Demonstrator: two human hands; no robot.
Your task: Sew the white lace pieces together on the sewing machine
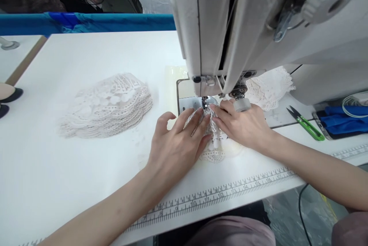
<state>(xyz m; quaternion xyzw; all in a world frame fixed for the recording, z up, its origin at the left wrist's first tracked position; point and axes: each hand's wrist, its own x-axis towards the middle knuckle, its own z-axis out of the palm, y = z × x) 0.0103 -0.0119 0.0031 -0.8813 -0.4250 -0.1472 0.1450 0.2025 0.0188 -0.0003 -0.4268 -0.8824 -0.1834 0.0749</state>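
My left hand [175,144] lies flat with fingers stretched out on a small white lace piece [214,150], pressing it to the table just in front of the presser foot [205,103] of a white sewing machine [247,27]. My right hand [243,123] rests on the same lace piece from the right, fingers extended toward the needle area. The lace is mostly hidden under both hands.
A stack of white lace pieces [107,106] lies to the left on the white table [71,177]. More lace [270,85] sits behind the machine. Green thread snips [306,123] and blue fabric [343,119] lie at right. A ruler strip [218,192] runs along the front edge.
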